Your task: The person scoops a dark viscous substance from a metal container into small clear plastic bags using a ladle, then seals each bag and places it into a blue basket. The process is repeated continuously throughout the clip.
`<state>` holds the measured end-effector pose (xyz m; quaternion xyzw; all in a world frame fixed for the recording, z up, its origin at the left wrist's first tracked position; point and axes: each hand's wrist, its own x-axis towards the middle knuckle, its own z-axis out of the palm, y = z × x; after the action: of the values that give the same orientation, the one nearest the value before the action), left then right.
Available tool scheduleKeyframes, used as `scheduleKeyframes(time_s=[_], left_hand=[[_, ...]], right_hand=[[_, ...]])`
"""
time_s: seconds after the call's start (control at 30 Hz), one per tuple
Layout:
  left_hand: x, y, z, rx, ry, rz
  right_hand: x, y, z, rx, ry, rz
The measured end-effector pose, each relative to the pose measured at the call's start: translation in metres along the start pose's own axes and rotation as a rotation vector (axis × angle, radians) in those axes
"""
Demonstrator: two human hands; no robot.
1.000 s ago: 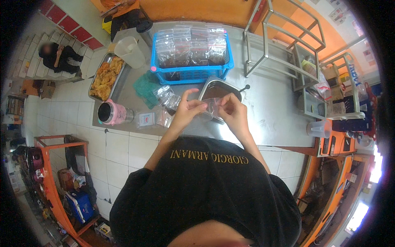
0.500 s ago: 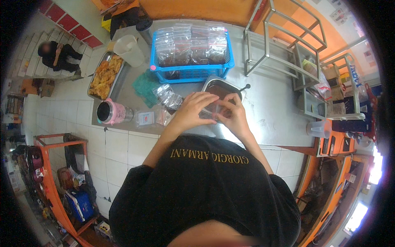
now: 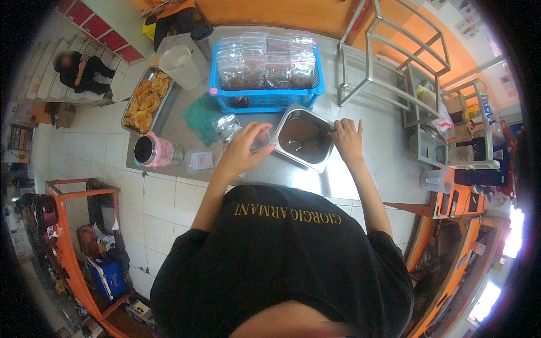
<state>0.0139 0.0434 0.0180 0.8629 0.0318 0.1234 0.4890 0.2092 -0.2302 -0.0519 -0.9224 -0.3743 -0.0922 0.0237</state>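
Observation:
My left hand (image 3: 246, 147) holds a small clear plastic bag (image 3: 262, 138) between thumb and fingers, just left of the steel pan (image 3: 322, 167). Thin brown liquid (image 3: 298, 130) lies in the pan, with bright glints on its surface. At the pan's right rim my right hand (image 3: 347, 138) is closed, its fingertips pinched where the dark-handled utensil stuck out; the hand hides that handle. More clear bags (image 3: 226, 126) lie beyond my left wrist, next to a green cloth (image 3: 202, 117). A small clear packet with a label (image 3: 200, 160) rests near the table's front edge.
A blue basket (image 3: 270, 101) of filled zip bags stands behind the pan. Left are a tray of fried food (image 3: 147, 101), a white jug (image 3: 180, 67), a dark tumbler (image 3: 202, 40) and a pink flask (image 3: 155, 150). A metal rack (image 3: 369, 67) and clear cup (image 3: 437, 180) are right.
My hands have come apart. The left keeps the clear bag and moved slightly left; the right went right to the pan's rim, uncovering the brown liquid.

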Motion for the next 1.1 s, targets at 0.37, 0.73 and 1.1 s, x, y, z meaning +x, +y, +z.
scheduleKeyframes(time_s=[0.37,0.73,1.1], left_hand=[[0.002,-0.004,-0.011,0.218,0.018,0.026],[0.005,-0.016,-0.005,0.160,0.037,0.002],[0.022,-0.028,0.012,0.100,0.092,0.018]], right_hand=[[-0.023,-0.040,-0.001,0.245,-0.142,-0.095],[-0.046,-0.008,-0.002,0.808,-0.310,0.228],[-0.034,-0.003,-0.083,0.919,-0.124,0.214]])
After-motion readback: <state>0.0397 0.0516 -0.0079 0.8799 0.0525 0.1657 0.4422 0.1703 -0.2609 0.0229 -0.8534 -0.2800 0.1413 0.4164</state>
